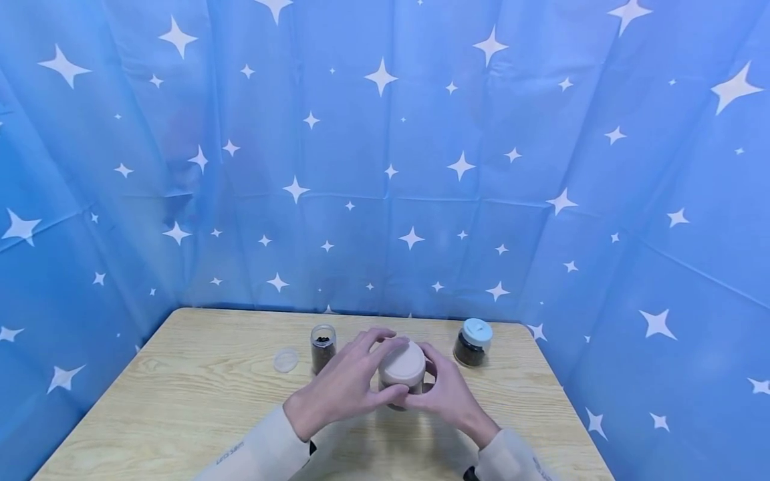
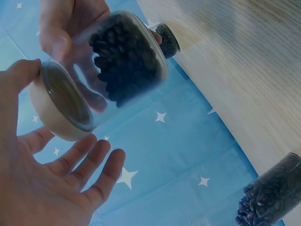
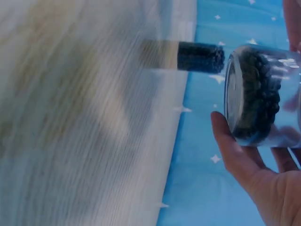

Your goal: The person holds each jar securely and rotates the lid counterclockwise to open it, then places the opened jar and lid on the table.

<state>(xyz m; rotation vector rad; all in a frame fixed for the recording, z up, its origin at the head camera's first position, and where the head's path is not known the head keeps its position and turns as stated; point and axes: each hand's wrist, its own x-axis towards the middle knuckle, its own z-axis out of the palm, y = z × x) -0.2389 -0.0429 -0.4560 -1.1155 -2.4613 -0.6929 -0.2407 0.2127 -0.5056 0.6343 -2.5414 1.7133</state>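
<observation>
Both hands are at a clear glass jar [image 2: 127, 59], part filled with dark beans, over the front middle of the table. Its pale round lid [image 1: 403, 364] faces up at the mouth. My left hand [image 1: 345, 384] holds the lid by its edge between thumb and fingers. In the left wrist view the lid's inner face shows at the jar's mouth. My right hand [image 1: 448, 391] grips the glass body from the right, fingers curled round it. An open narrow jar [image 1: 323, 349] of dark beans stands just beyond my left hand.
A clear flat lid [image 1: 285, 360] lies left of the narrow jar. At the back right stands a jar with a light blue lid [image 1: 474, 342] and dark contents. The wooden table [image 1: 198, 374] ends at a blue star-patterned curtain [image 1: 361, 167].
</observation>
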